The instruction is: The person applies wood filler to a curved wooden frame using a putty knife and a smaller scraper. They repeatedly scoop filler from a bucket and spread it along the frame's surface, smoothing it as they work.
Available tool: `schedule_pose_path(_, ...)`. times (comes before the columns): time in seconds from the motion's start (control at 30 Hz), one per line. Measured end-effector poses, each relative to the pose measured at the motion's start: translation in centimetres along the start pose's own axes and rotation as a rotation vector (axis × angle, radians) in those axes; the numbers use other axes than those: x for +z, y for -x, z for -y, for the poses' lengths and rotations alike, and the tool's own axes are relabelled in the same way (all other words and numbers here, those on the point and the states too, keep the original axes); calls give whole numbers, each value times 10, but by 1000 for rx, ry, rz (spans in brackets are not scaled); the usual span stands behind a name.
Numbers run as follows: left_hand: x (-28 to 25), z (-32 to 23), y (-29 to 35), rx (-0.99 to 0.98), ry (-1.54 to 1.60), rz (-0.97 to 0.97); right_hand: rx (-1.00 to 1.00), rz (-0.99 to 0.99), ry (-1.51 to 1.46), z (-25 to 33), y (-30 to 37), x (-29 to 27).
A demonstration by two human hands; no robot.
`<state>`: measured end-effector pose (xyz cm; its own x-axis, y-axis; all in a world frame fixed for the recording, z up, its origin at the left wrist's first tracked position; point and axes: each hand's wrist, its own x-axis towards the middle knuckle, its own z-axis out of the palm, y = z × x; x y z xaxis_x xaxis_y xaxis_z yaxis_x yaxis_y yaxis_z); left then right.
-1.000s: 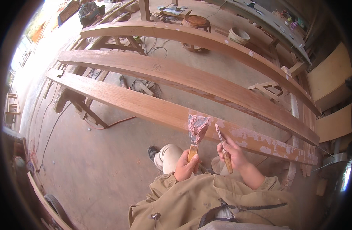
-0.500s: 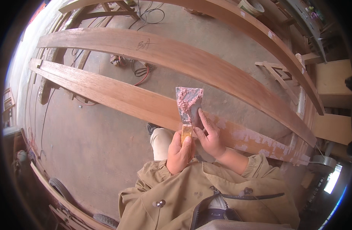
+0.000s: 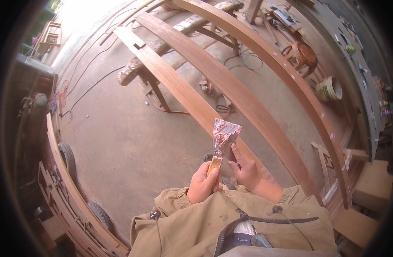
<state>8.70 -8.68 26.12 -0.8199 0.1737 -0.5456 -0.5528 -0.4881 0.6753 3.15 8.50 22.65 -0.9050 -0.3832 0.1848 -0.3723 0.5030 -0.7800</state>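
My left hand (image 3: 200, 183) is closed round the yellowish handle of a putty knife (image 3: 214, 165), which points away from me. Lumpy pink putty (image 3: 223, 133) covers much of its blade. Close against the blade's right side is a flat grey scraper (image 3: 230, 150), partly hidden by the putty knife. My right hand (image 3: 249, 173) grips this scraper, index finger stretched along its face and thumb near its lower end. Both hands are in front of my jacket, above the near end of a long wooden board (image 3: 179, 88).
Two more curved boards, a middle one (image 3: 230, 92) and a far one (image 3: 271, 50), run alongside. A rough trestle beam (image 3: 192, 23) supports their far ends. A stool (image 3: 302, 55) and a bucket (image 3: 329, 89) stand at the right. Cables and tyres (image 3: 100, 215) lie on the floor.
My view has swung to the left, so the boards now run more steeply and the stool shows. Both hands keep hold of the putty knife and scraper in front of me.
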Motion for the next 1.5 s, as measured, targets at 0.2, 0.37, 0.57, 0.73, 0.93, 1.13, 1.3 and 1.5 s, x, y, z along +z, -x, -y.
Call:
schedule_pose_path(0.2, -55, -76, 44, 134, 99, -254, -237, 175, -160, 64, -91, 63)
schedule_pose_path(0.37, -93, -126, 52, 205, 134, -352, -363, 287, -207, 97, -159, 100)
schedule_pose_path(0.57, -139, -197, 39, 265, 96, -423, -443, 324, -271, 123, -243, 147)
schedule_pose_path(0.73, -187, -276, 40, 394, 218, -486, -424, 340, -367, 161, -320, 194)
schedule_pose_path(0.93, -260, -364, 37, 542, 148, -514, -243, 506, -428, 188, -401, 289)
schedule_pose_path(1.13, -415, -428, 32, 469, 219, -498, 699, 863, -1196, 235, -512, 383)
schedule_pose_path(1.3, -548, -506, 56, 383, 246, -551, 871, 812, -1685, 260, -579, 452)
schedule_pose_path(1.5, -668, -595, 23, 246, 213, -572, 905, 808, -1717, 297, -642, 509)
